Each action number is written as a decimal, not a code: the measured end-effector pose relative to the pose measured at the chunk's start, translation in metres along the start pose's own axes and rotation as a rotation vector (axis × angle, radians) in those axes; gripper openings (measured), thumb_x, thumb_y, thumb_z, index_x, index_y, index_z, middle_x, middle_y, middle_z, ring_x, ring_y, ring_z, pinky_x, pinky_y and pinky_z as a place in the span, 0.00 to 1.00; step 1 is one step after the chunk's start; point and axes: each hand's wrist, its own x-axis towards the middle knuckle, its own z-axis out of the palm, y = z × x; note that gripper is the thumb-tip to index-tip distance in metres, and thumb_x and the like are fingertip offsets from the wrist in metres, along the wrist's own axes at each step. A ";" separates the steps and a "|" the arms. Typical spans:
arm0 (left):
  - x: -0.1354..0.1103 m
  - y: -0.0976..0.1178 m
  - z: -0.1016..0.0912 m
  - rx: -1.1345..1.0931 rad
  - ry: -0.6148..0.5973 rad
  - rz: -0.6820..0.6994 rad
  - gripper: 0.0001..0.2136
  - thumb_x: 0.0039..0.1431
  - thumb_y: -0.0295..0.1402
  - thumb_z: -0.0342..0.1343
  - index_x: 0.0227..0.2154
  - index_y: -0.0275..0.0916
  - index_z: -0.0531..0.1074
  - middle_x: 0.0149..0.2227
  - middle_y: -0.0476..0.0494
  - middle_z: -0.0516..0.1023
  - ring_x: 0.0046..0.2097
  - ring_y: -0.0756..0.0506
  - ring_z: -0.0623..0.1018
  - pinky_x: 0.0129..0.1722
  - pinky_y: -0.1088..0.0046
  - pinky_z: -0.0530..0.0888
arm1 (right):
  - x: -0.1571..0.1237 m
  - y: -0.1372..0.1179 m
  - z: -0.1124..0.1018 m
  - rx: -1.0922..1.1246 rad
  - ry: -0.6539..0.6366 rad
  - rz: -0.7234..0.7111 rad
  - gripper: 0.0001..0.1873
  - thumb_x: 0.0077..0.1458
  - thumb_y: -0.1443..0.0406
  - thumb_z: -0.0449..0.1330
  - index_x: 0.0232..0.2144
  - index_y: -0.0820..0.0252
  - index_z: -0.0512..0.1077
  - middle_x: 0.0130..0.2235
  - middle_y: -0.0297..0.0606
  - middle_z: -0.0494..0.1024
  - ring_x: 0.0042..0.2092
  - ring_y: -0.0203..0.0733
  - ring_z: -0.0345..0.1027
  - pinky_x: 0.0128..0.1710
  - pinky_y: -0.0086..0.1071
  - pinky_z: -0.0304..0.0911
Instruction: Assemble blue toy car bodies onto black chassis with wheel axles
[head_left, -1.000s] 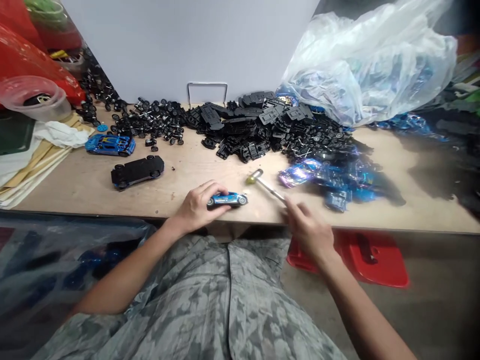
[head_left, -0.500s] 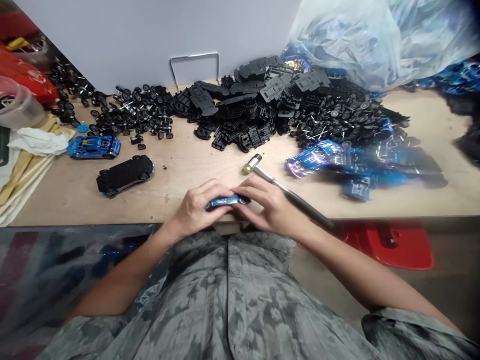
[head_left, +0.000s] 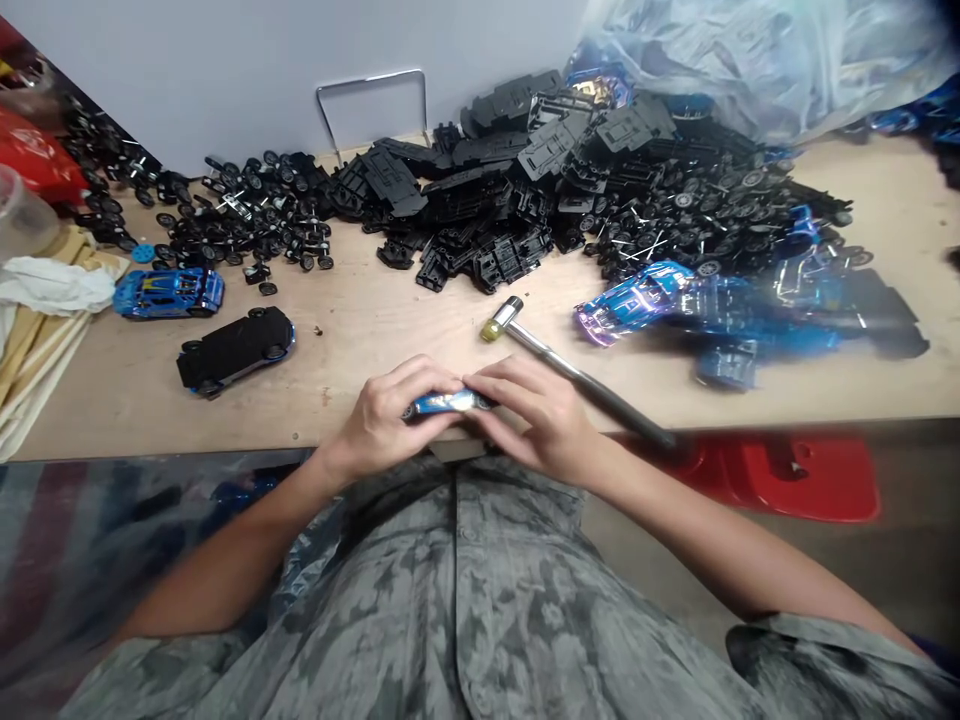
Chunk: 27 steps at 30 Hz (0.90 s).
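Note:
My left hand (head_left: 394,418) grips a small blue die-cast toy car (head_left: 442,404) at the front edge of the plywood bench (head_left: 360,345). My right hand (head_left: 534,412) closes on the car's other end, so the fingers of both hands hide most of it. A small metal hammer (head_left: 555,360) with a pale-tipped head lies on the bench just beyond my right hand. Its handle runs down past my right wrist, and its end reaches the bench edge.
Heaps of black car chassis (head_left: 480,205) and black wheel-and-axle sets (head_left: 255,215) cover the back of the bench. Shiny blue car bodies (head_left: 634,300) lie to the right. A finished blue car (head_left: 169,292) and a black car (head_left: 235,350) stand left. A plastic bag (head_left: 750,50) sits behind.
My right hand has moved left from near the hammer onto the blue car, and both hands now hold it. The view has tilted downward, so the bench contents sit higher in the frame.

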 end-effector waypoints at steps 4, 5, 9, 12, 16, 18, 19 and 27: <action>-0.001 0.001 0.003 -0.006 0.011 0.022 0.08 0.61 0.26 0.64 0.43 0.39 0.76 0.42 0.40 0.81 0.43 0.46 0.82 0.43 0.71 0.79 | -0.002 -0.007 0.006 -0.044 0.030 0.010 0.14 0.63 0.70 0.60 0.51 0.65 0.73 0.39 0.47 0.79 0.38 0.46 0.72 0.37 0.39 0.71; -0.002 0.001 0.003 -0.007 0.021 0.021 0.08 0.61 0.26 0.64 0.43 0.39 0.76 0.42 0.41 0.81 0.43 0.46 0.82 0.42 0.72 0.79 | -0.001 -0.009 0.008 -0.044 0.045 0.026 0.14 0.63 0.71 0.59 0.51 0.65 0.73 0.38 0.47 0.79 0.37 0.46 0.71 0.36 0.40 0.70; -0.003 0.000 0.005 -0.012 0.049 0.010 0.09 0.60 0.25 0.65 0.43 0.39 0.77 0.41 0.40 0.81 0.43 0.46 0.82 0.43 0.71 0.79 | -0.002 -0.010 0.011 -0.013 0.080 0.110 0.13 0.63 0.70 0.59 0.50 0.63 0.75 0.39 0.47 0.80 0.38 0.47 0.73 0.37 0.40 0.71; -0.004 0.001 0.006 -0.034 0.061 -0.002 0.10 0.60 0.26 0.65 0.44 0.39 0.77 0.42 0.39 0.82 0.45 0.45 0.82 0.46 0.69 0.79 | -0.009 -0.005 0.008 0.066 0.058 0.146 0.19 0.64 0.67 0.62 0.57 0.58 0.73 0.45 0.47 0.81 0.45 0.48 0.77 0.45 0.43 0.75; -0.005 0.008 0.008 -0.097 0.127 -0.127 0.08 0.57 0.30 0.68 0.40 0.38 0.78 0.40 0.40 0.83 0.43 0.44 0.82 0.46 0.68 0.79 | -0.022 0.001 0.004 0.097 0.038 0.257 0.34 0.62 0.62 0.66 0.68 0.56 0.63 0.57 0.50 0.78 0.56 0.53 0.75 0.56 0.49 0.74; -0.002 0.012 0.006 -0.223 0.161 -0.323 0.11 0.55 0.34 0.70 0.38 0.38 0.78 0.39 0.41 0.83 0.42 0.45 0.82 0.45 0.68 0.79 | -0.023 0.000 -0.001 0.152 0.054 0.351 0.32 0.64 0.60 0.65 0.68 0.55 0.64 0.55 0.49 0.80 0.52 0.50 0.78 0.52 0.45 0.77; 0.001 0.015 0.004 -0.339 0.164 -0.445 0.12 0.54 0.36 0.70 0.38 0.37 0.77 0.39 0.42 0.83 0.40 0.45 0.83 0.44 0.69 0.80 | -0.021 0.000 -0.006 0.215 0.067 0.386 0.31 0.65 0.59 0.63 0.67 0.54 0.64 0.55 0.48 0.80 0.51 0.49 0.78 0.50 0.43 0.78; 0.024 0.017 -0.021 -1.032 -0.203 -0.906 0.19 0.57 0.47 0.67 0.42 0.36 0.79 0.40 0.36 0.86 0.37 0.39 0.86 0.34 0.65 0.82 | 0.007 0.001 -0.035 0.248 -0.058 -0.010 0.23 0.61 0.61 0.68 0.58 0.53 0.74 0.53 0.46 0.81 0.55 0.48 0.76 0.57 0.45 0.73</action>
